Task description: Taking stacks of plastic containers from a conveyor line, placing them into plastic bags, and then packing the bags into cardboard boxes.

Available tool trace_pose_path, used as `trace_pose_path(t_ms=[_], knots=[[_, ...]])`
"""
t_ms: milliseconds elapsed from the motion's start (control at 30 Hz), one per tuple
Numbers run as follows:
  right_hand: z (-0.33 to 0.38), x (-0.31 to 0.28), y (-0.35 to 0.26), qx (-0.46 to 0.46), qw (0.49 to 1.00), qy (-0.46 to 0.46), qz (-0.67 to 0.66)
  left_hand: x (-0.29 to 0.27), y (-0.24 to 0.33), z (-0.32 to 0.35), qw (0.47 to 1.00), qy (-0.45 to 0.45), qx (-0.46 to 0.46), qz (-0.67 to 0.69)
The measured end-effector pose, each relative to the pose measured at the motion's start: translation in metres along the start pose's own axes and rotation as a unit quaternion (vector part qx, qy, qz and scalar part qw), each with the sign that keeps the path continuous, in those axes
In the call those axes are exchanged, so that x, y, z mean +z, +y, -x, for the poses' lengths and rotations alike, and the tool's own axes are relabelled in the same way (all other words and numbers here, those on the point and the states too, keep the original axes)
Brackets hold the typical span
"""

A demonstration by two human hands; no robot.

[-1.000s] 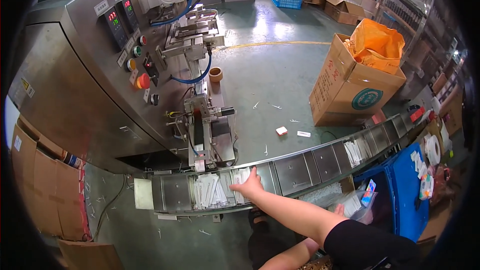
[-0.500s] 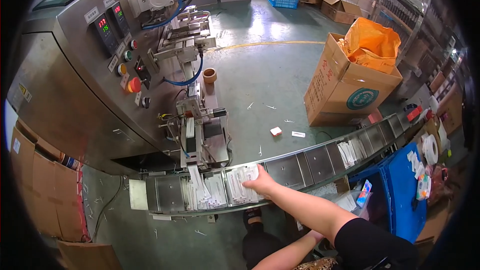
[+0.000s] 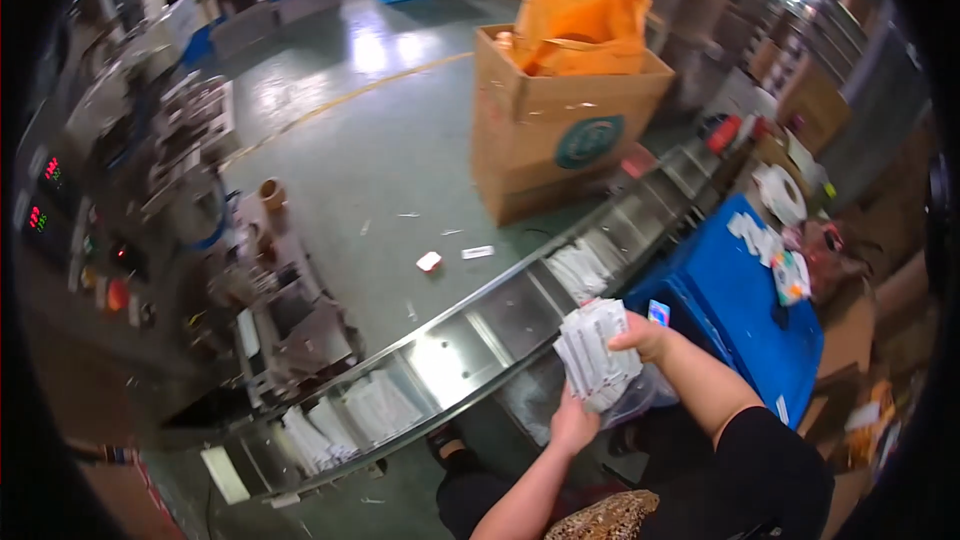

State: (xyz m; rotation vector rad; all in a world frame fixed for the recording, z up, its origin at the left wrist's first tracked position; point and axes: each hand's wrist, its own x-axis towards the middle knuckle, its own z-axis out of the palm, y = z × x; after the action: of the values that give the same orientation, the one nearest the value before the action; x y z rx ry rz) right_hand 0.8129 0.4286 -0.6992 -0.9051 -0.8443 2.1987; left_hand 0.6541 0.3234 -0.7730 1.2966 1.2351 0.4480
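Beside conveyor (image 3: 500, 325) — white packets (image 3: 597, 355) gripped between both hands.

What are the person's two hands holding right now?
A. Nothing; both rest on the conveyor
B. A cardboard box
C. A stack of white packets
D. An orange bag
C: the right hand grips the top of a stack of white packets and the left hand supports it from below, just off the conveyor.
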Motion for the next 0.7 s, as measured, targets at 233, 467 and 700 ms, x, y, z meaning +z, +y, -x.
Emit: trace_pose_path(t_ms=[233, 467, 700], knots=[[0.05, -0.094, 0.082, 0.083, 0.799, 0.164, 0.572, 0.027, -0.015, -0.011, 0.993, 0.081, 0.073, -0.044], [0.029, -0.057, 0.092, 0.237, 0.714, 0.214, 0.623, 0.021, -0.009, -0.001, 0.995, 0.04, 0.062, -0.069], [0.031, -0.062, 0.102, 0.223, 0.655, 0.361, 0.626, 0.013, -0.001, 0.002, 0.991, 0.024, 0.092, -0.096]])
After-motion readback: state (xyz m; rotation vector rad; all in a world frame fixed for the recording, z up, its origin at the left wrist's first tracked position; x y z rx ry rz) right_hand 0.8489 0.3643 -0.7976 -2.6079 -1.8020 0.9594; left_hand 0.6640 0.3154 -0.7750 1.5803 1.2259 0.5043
